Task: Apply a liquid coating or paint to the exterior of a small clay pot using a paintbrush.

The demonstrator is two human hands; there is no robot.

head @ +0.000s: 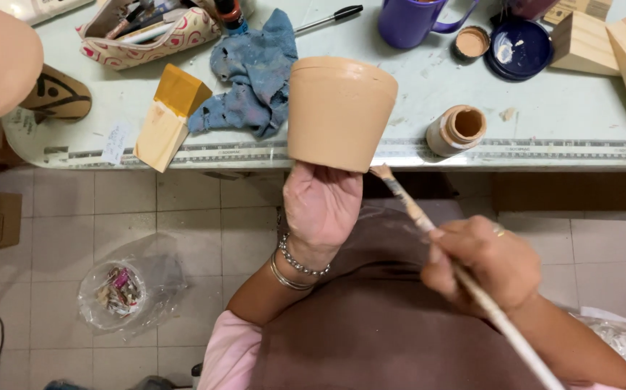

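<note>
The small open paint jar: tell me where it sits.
In the head view, the small open paint jar stands at the table's near edge, right of the held clay pot, above the brush tip.

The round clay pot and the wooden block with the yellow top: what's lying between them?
A crumpled blue rag on the table, in the head view.

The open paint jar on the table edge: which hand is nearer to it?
Right. The right hand with the brush sits just below the paint jar; the left hand is farther left, holding the clay pot.
</note>
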